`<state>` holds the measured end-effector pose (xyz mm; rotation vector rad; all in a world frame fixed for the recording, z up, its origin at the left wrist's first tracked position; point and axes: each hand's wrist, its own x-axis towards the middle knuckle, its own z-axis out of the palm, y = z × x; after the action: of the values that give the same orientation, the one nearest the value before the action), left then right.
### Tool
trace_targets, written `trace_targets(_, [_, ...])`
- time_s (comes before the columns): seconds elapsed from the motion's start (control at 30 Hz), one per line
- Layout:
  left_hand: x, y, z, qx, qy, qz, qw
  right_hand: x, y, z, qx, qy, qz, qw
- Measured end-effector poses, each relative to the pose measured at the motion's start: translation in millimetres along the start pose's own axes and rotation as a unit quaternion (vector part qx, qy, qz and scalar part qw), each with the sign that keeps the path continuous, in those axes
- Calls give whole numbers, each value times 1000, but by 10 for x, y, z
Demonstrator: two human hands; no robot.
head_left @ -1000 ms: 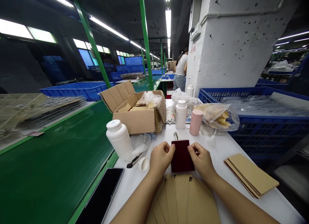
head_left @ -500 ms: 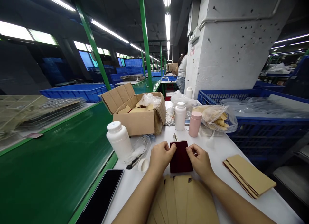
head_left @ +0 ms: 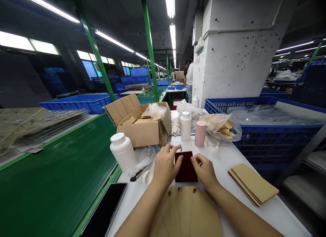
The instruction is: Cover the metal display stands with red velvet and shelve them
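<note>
Two hands are at work on the white worktop (head_left: 224, 169). What is the left hand (head_left: 165, 168) doing?

Its fingers are curled, and the fingertips pinch the left edge of a dark red velvet-faced card (head_left: 186, 167).

And the right hand (head_left: 203, 171)?

It's closed the same way on the card's right edge. The card sits between the two hands, just above a fan of kraft paper envelopes (head_left: 185, 211) at six o'clock.

What else is close to the card?

A small metal piece (head_left: 180, 147) lies just beside it at twelve o'clock. Beyond that stand a white plastic bottle (head_left: 185, 126) and a pink cylinder (head_left: 200, 133), with a clear bag of yellow pieces (head_left: 223, 127) at one o'clock.

Further out?

There's a stack of kraft envelopes (head_left: 253, 184) at four o'clock, a black phone (head_left: 104, 209) at seven, a larger white bottle (head_left: 123, 152) at ten and an open cardboard box (head_left: 140, 124) at eleven.
</note>
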<state>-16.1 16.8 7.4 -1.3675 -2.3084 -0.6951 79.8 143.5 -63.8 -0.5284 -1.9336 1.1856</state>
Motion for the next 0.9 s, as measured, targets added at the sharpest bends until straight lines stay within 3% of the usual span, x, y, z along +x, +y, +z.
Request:
trace_targets(0.13, [167, 11, -8, 5, -62, -24, 998, 10, 6, -5, -7, -7, -7, 1000])
trace_targets(0.37, [436, 226, -70, 23, -88, 12, 996, 40, -23, -34, -16, -15, -2, 1000])
trace_targets(0.6, [458, 279, 126, 10, -89, 22, 996, 49, -89, -90, -43, -32, 61, 997])
trace_targets(0.9, [432, 264, 146, 2, -87, 41, 995, 95, -59, -161, -87, -110, 151, 978])
